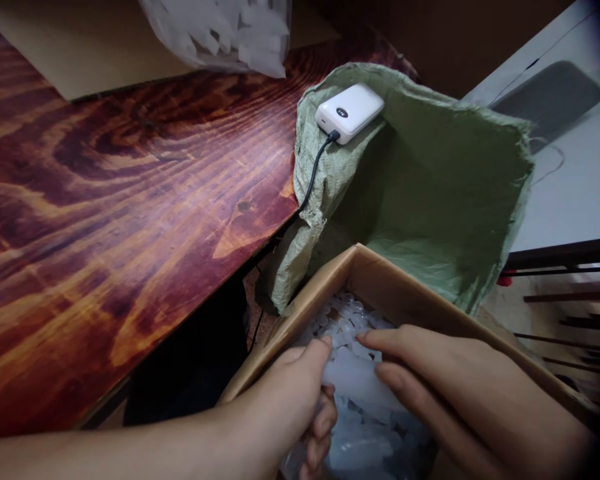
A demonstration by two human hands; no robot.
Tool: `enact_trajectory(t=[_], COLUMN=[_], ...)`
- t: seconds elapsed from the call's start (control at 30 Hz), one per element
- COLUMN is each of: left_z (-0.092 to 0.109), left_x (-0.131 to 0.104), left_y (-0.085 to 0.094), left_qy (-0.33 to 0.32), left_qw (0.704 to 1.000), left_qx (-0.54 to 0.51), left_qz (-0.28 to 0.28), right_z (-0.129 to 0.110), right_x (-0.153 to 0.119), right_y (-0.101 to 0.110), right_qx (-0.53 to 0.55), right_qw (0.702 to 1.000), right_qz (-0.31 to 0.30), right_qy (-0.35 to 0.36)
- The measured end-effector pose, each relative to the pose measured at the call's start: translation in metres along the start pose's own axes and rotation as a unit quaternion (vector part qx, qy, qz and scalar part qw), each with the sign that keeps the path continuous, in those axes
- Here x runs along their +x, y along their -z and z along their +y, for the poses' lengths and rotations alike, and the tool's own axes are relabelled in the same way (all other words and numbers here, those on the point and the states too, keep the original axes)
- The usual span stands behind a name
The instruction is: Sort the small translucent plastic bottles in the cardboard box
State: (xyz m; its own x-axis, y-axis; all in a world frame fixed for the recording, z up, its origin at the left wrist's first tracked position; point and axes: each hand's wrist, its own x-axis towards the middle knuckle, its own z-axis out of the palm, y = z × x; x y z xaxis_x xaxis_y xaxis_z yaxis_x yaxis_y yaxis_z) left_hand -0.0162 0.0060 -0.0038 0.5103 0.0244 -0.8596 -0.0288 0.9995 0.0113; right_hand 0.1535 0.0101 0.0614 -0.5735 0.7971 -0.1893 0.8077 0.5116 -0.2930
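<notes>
Over a cardboard box (405, 293), my left hand (300, 387) is closed, its thumb and curled fingers gripping the left end of a translucent white plastic piece (360, 383). Whether that piece is a folded bag or something stiffer, I cannot make out. My right hand (460, 387) reaches in from the right with fingers stretched out and slightly apart. Its fingertips lie at the piece's right side; whether they press on it is unclear. Beneath both hands, the box holds many small, roundish translucent pieces (347, 317) and some clear plastic film (363, 447).
A green woven sack (440, 180) gapes open behind the box. On its folded rim lies a white power bank (353, 113) with a black cable (315, 173). The wood-grain table (145, 200) bears a clear bag of white pieces (225, 30) and a cardboard sheet (80, 47).
</notes>
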Motion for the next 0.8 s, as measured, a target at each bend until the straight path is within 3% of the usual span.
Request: enact_trajectory(t=[0.13,0.4,0.57,0.7,0.8], left_z=[-0.006,-0.009,-0.012,-0.018,-0.019], left_x=[0.011,0.006,0.012,0.022,0.027], left_y=[0.003,0.0,0.004,0.009,0.01], left_qy=[-0.004,-0.019,-0.037,-0.065,-0.089], left_qw=[0.998,0.993,0.989,0.987,0.984], left_qx=[0.056,0.11,0.139,0.146,0.152], left_qz=[-0.014,0.033,0.011,-0.004,-0.004], right_z=[0.0,-0.006,-0.008,-0.006,-0.005], right_x=[0.001,0.004,0.006,0.006,0.002], right_y=[-0.007,-0.02,-0.018,-0.017,-0.019], right_qx=[0.015,0.034,0.096,0.128,0.148], right_qw=[0.998,0.999,0.993,0.991,0.985], right_qz=[-0.031,-0.003,-0.067,-0.051,-0.076], right_qy=[0.044,0.04,-0.008,-0.004,-0.04])
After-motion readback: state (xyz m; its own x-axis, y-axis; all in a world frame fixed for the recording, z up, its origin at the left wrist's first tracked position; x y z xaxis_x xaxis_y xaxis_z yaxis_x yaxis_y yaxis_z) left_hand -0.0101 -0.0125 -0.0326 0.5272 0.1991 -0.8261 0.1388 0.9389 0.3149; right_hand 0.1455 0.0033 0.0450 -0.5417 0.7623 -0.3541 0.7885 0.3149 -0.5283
